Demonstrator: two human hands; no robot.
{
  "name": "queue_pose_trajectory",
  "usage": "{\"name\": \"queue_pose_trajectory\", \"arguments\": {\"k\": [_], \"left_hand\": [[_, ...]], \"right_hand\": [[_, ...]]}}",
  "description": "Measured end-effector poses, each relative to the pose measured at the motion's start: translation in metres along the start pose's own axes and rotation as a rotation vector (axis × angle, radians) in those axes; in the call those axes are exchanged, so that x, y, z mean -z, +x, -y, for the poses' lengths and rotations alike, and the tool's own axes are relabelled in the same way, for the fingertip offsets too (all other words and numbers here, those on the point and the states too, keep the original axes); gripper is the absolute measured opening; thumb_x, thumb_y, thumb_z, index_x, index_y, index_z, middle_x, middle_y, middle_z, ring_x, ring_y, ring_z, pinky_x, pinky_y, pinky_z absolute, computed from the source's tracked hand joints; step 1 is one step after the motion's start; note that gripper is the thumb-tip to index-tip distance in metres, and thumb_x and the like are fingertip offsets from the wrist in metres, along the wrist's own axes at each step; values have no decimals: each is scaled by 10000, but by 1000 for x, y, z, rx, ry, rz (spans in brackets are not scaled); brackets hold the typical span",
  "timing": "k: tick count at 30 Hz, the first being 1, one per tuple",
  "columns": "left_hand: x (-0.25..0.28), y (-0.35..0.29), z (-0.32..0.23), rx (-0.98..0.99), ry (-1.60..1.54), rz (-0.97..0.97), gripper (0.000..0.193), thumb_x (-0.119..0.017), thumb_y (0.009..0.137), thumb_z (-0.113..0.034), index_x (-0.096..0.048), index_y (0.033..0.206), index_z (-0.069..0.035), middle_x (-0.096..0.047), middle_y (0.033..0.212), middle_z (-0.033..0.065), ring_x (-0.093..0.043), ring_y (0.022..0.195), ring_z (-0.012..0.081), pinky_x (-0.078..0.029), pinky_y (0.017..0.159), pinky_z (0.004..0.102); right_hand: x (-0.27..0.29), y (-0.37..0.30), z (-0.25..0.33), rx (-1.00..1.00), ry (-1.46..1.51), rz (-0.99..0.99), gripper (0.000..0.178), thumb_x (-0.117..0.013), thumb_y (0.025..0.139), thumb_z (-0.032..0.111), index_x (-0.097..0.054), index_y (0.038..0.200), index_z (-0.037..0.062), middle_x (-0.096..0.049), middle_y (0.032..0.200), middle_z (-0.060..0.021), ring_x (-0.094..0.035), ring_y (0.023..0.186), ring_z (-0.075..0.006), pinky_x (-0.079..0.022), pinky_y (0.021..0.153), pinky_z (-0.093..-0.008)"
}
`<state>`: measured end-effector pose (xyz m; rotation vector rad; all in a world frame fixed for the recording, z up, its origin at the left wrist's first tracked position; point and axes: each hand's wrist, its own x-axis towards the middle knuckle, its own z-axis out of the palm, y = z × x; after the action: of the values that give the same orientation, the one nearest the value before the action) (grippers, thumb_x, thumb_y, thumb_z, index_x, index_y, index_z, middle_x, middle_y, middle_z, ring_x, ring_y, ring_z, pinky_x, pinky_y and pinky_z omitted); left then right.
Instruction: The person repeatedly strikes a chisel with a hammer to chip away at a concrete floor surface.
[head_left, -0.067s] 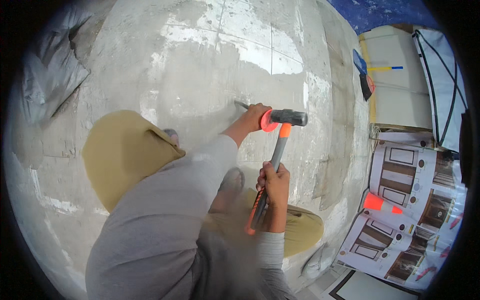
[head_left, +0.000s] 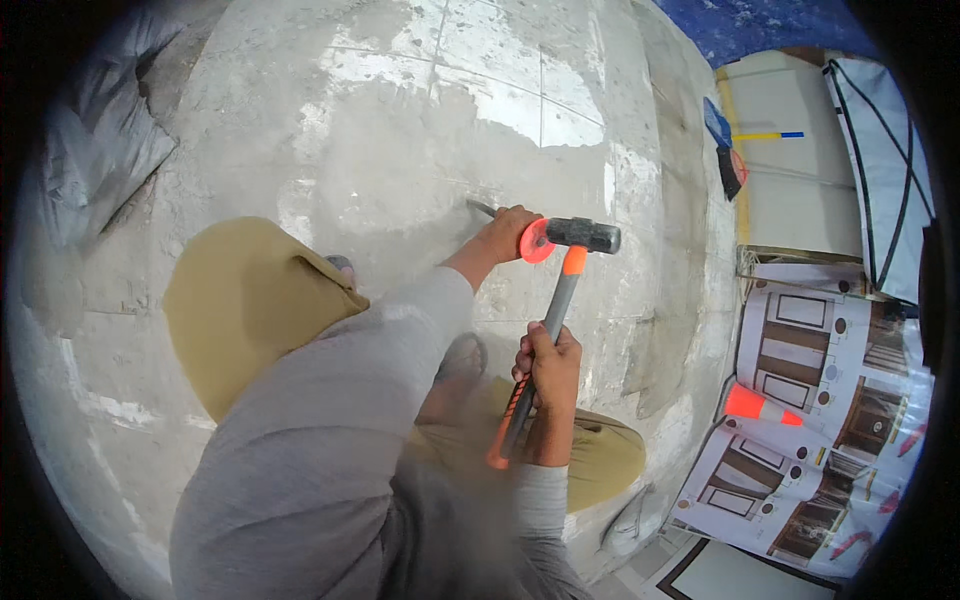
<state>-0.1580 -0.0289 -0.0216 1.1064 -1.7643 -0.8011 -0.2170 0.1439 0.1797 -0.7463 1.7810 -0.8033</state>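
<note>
My left hand [head_left: 508, 233] is wrapped round a chisel [head_left: 482, 208], whose dark metal blade slants out to the left over the dusty floor. A round orange-red guard [head_left: 537, 241] sits at the chisel's other end, just right of that hand. Lower down, my right hand [head_left: 549, 366] grips a hammer [head_left: 562, 297] by its grey, black and orange handle. The dark, blocky hammer head [head_left: 590, 236] is right beside the guard and partly overlaps it in view; I cannot tell whether they touch. The chisel's grip is hidden in my left fist.
The grey floor [head_left: 400, 150] is rough, with white scraped patches [head_left: 505, 95]. Crumpled grey sheeting [head_left: 110, 160] lies at the far left. On the right are a light board [head_left: 805, 190], a printed sheet [head_left: 790, 360] and an orange-and-white cone [head_left: 762, 405]. Blue sheeting [head_left: 770, 28] covers the upper right.
The hammer head has shifted very slightly right, away from the guard. Both hands keep their grips, and the chisel stays nearly in place.
</note>
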Motion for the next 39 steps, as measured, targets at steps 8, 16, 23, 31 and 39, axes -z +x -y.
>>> {"name": "queue_pose_trajectory", "arguments": {"k": [8, 16, 23, 31, 39], "left_hand": [[2, 7, -13, -24, 114, 45, 196, -651, 775, -264, -637, 913, -126, -647, 920, 74, -588, 938, 287, -452, 842, 436], [4, 9, 8, 38, 94, 110, 188, -663, 764, -251, -634, 882, -107, -641, 921, 92, -585, 946, 301, -469, 849, 432], [15, 3, -6, 102, -185, -91, 229, -692, 745, -252, -640, 907, -99, -647, 954, 121, -602, 936, 302, -513, 807, 406], [22, -2, 14, -112, 44, 101, 253, -741, 689, -259, -662, 887, -124, -648, 872, 86, -601, 851, 311, -486, 773, 411], [-3, 11, -2, -14, 126, -121, 176, -662, 756, -243, -623, 867, -113, -633, 904, 76, -566, 919, 294, -464, 796, 425]], "right_hand": [[18, -28, 35, 200, 92, -56, 148, -569, 906, 135, -495, 848, 21, -488, 605, -30, -455, 429, -101, -372, 380, -253], [21, -62, 99, 595, 152, -155, 137, -558, 917, 127, -488, 878, 15, -480, 589, -40, -430, 416, -100, -363, 371, -253], [16, -53, 108, 823, 171, -390, 62, -527, 908, 58, -492, 873, 20, -478, 591, -43, -446, 456, -96, -384, 394, -248], [-1, 17, -38, -21, -64, 6, 148, -579, 889, 127, -484, 838, 25, -484, 598, -32, -438, 422, -107, -381, 358, -272], [14, -5, -9, 16, 154, -55, 152, -574, 896, 132, -482, 842, 23, -486, 621, -40, -445, 433, -110, -387, 365, -276]]}}
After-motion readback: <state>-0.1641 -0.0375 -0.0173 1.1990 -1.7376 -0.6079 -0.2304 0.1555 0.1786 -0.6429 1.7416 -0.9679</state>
